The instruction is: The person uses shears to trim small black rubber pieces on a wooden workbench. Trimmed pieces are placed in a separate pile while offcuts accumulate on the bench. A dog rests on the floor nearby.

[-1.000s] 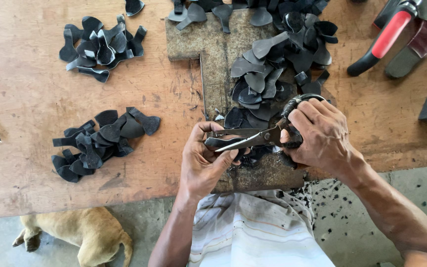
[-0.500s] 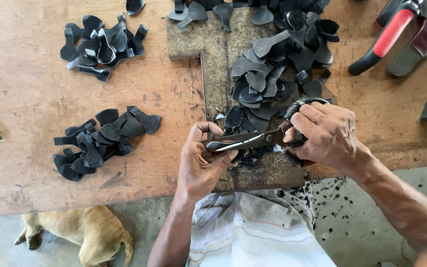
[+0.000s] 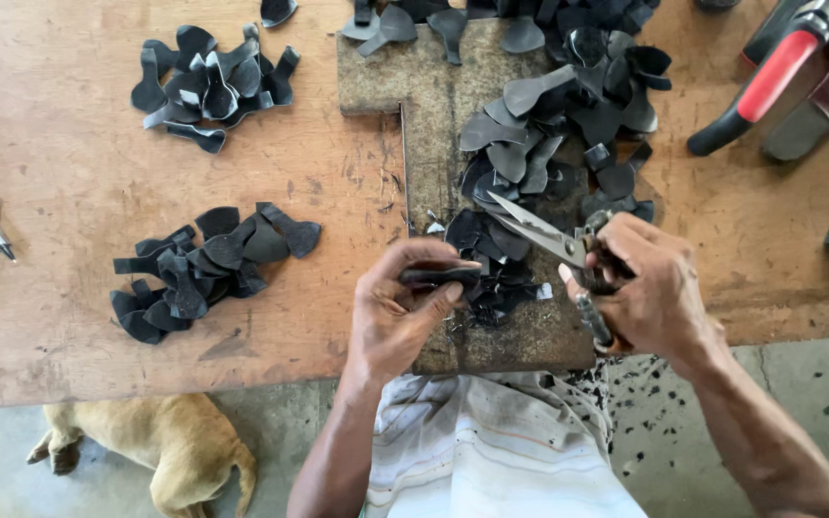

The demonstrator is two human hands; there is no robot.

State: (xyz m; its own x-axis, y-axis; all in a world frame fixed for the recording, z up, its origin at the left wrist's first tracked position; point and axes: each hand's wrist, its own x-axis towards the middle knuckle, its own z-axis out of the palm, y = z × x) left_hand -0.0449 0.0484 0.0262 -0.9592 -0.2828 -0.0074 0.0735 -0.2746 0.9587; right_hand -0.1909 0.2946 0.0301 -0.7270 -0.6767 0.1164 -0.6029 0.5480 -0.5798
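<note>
Cutting dark leather pieces with scissors at a wooden workbench, seen from above.

The left hand pinches one dark leather piece between thumb and curled fingers, holding it just above the near edge of the cutting board. To the right of that piece, the right hand is closed around the handles of the scissors, whose blades are parted and point toward the upper left, clear of the piece. On the cutting board, beyond both hands, lies a loose heap of uncut pieces with small scraps beneath the scissors. Left of the cutting board, on the workbench, rest two smaller piles, one nearer and one farther. Right of the cutting board lies a red-handled tool. Below the workbench edge, a tan dog lies on the floor.
</note>
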